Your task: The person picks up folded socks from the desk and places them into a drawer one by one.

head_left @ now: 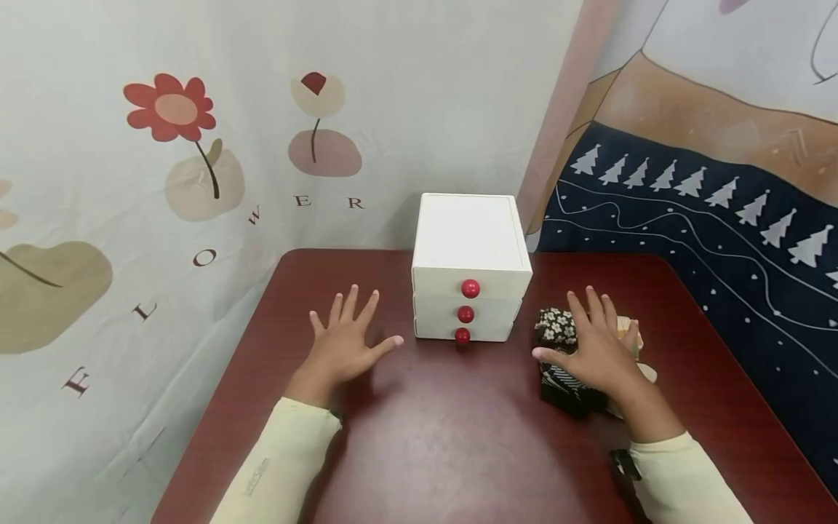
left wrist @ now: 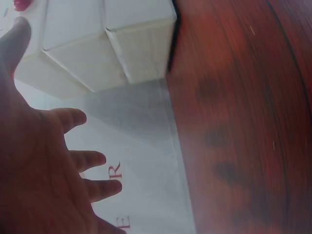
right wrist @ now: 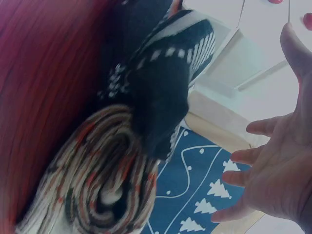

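Note:
My left hand (head_left: pixel 342 349) hovers over the table left of a small white drawer box (head_left: pixel 471 233), fingers spread and holding nothing. The box has three drawers with round red knobs (head_left: pixel 470 289). On the right, my right hand (head_left: pixel 599 353) is spread above a group of folded or rolled knit cloths, its fingers apart from them. One is black with white flowers (head_left: pixel 556 326), another dark with white stripes (head_left: pixel 563 382). In the right wrist view a rolled striped cloth (right wrist: pixel 107 180) lies beside a black-and-white patterned one (right wrist: pixel 163 83). The hand partly hides the group in the head view.
The dark red-brown table (head_left: pixel 458 437) ends at a pale curtain (head_left: pixel 393 109) with flower prints behind and to the left. A dark blue cloth (head_left: pixel 687 233) with white trees hangs along the right side.

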Available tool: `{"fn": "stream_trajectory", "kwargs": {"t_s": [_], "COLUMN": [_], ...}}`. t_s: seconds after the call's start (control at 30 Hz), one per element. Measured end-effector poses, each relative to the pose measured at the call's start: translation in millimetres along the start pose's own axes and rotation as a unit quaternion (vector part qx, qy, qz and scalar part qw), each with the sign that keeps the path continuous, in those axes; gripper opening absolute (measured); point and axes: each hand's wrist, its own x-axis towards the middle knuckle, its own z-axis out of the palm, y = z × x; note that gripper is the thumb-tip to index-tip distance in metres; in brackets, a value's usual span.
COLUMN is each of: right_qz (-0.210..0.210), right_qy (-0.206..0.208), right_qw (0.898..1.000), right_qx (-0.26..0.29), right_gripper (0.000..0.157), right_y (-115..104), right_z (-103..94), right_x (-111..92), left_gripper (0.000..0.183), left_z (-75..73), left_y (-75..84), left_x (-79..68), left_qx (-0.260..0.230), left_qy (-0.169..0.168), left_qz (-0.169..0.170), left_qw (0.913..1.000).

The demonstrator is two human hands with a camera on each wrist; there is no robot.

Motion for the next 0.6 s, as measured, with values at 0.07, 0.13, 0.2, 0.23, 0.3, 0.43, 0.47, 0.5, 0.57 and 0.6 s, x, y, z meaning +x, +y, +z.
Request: {"fn": "stream_trajectory", "kwargs": {"t_s": [0.07, 0.13, 0.2, 0.23, 0.3, 0.43, 0.47, 0.5, 0.57, 0.6], "right_qz": [-0.002, -0.003, -0.004, -0.004, -0.002, -0.002, -0.003, -0.004, -0.006, -0.007], "right_qy": [0.01, 0.02, 0.032, 0.036, 0.045, 0.074, 0.085, 0.097, 0.121, 0.133], "right_qw": [1.0, 1.0, 0.999, 0.999, 0.998, 0.996, 0.994, 0.993, 0.989, 0.987], "right_qx": [0.002, 0.006, 0.011, 0.017, 0.031, 0.055, 0.062, 0.067, 0.083, 0.093], "right_gripper": [0.131, 0.129, 0.126, 0.124, 0.122, 0.118, 0.117, 0.115, 0.111, 0.108], "right_y": [-4, -8, -13, -16, -22, -35, -39, -42, -47, -50], "right_z": [-0.3, -0.1, 0.8, 1.1, 1.9, 4.1, 4.9, 5.8, 8.6, 10.3], "right_x": [0, 1, 1, 1, 1, 0, 0, 0, 1, 1], "left_gripper": [0.102, 0.097, 0.091, 0.088, 0.084, 0.083, 0.082, 0.081, 0.078, 0.076], "left_z": [-0.8, -1.6, -3.0, -3.4, -4.1, -4.6, -5.0, -5.4, -5.7, -5.9], "left_y": [4.3, 8.5, 12.4, 14.1, 17.9, 28.2, 31.9, 35.8, 43.7, 47.3], "left_x": [1.7, 3.8, 6.1, 7.6, 11.5, 21.1, 23.5, 25.4, 29.6, 31.8], "left_qx": [-0.034, -0.069, -0.115, -0.139, -0.192, -0.327, -0.365, -0.399, -0.464, -0.49], "left_qy": [-0.01, -0.017, -0.022, -0.024, -0.024, -0.029, -0.032, -0.036, -0.04, -0.04], "left_qz": [0.005, 0.012, 0.02, 0.026, 0.039, 0.056, 0.055, 0.049, 0.034, 0.025], "left_qw": [0.9994, 0.9974, 0.993, 0.9897, 0.9803, 0.943, 0.9289, 0.9148, 0.8845, 0.8705]}}
